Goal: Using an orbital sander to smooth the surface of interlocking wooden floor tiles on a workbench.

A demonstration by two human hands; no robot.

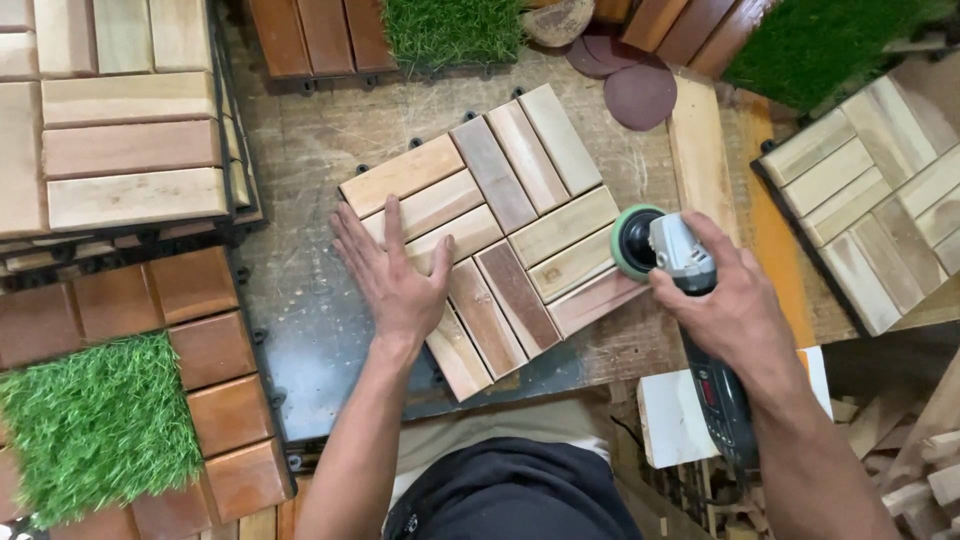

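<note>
Left hand (395, 275) lies flat and spread on the wooden deck tile (500, 230), pinning it to the tabletop (300, 330); right hand (730, 305) grips the angle grinder (665, 250), its disc tilted against the tile's edge.

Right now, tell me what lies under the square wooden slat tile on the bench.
The square wooden slat tile rests on a scuffed, worn workbench top. Small black plastic tabs poke out along its edges; the rest of its underside is covered. The left hand presses flat on top.
</note>
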